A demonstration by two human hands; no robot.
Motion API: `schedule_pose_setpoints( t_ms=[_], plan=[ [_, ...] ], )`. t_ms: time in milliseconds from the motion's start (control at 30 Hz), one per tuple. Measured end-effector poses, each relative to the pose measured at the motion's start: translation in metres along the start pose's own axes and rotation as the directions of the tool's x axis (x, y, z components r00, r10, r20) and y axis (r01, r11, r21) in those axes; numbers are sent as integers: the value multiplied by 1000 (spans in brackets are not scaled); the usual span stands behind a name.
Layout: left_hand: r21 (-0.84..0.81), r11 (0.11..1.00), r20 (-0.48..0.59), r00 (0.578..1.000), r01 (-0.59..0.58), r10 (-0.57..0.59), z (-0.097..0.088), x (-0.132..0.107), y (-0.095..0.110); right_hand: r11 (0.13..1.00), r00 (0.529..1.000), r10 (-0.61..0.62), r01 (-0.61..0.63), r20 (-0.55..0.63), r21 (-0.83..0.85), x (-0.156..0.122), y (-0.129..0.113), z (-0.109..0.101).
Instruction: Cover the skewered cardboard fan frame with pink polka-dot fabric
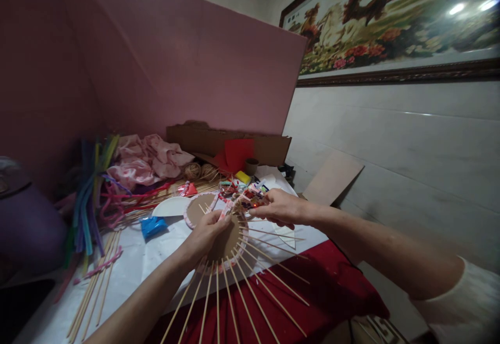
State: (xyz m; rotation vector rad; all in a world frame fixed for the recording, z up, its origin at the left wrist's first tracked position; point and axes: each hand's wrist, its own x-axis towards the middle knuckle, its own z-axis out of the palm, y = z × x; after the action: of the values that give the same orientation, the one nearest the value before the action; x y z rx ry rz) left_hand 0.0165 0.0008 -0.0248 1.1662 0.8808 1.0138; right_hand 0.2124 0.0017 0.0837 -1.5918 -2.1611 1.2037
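A round cardboard disc (225, 245) with a pink-and-white wrapped rim is in my left hand (208, 233), thumb on top near its upper edge. Thin wooden sticks (230, 292) fan out from the disc toward me and to the right. My right hand (279, 207) is closed at the disc's upper right, beside a brightly patterned bundle (253, 196) with a small red glint. What exactly its fingers grip is hidden. Behind my left hand lies a second cardboard disc (197, 208) with a similar pink rim.
Left of the discs lie a blue packet (153, 228), loose sticks (90, 292) and coloured pipe cleaners (88, 198). Pink cloth (150, 159), twine balls (200, 171) and red paper (239, 155) sit at the back. A cardboard sheet (332, 178) leans against the right wall.
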Motion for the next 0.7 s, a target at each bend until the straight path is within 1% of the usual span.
schedule_pose_setpoints(
  t_ms=[133, 333, 533, 700],
  plan=[
    [-5, 1000, -3, 1000, -4, 4, 0, 0, -2, 1000, 999, -17, 16, -30, -6, 1, 0, 0],
    [-12, 1000, 9, 1000, -3, 3, 0, 0, -2, 1000, 1000, -12, 12, 3, -12, 2, 0, 1],
    [-15, 1000, 2, 1000, -5, 5, 0, 0, -1, 998, 998, -30, 27, -48, -62, 6, 4, -4],
    [-7, 1000, -12, 1000, -15, 14, 1, 0, 0, 999, 997, -39, 37, -70, -26, 7, 4, -4]
  ],
)
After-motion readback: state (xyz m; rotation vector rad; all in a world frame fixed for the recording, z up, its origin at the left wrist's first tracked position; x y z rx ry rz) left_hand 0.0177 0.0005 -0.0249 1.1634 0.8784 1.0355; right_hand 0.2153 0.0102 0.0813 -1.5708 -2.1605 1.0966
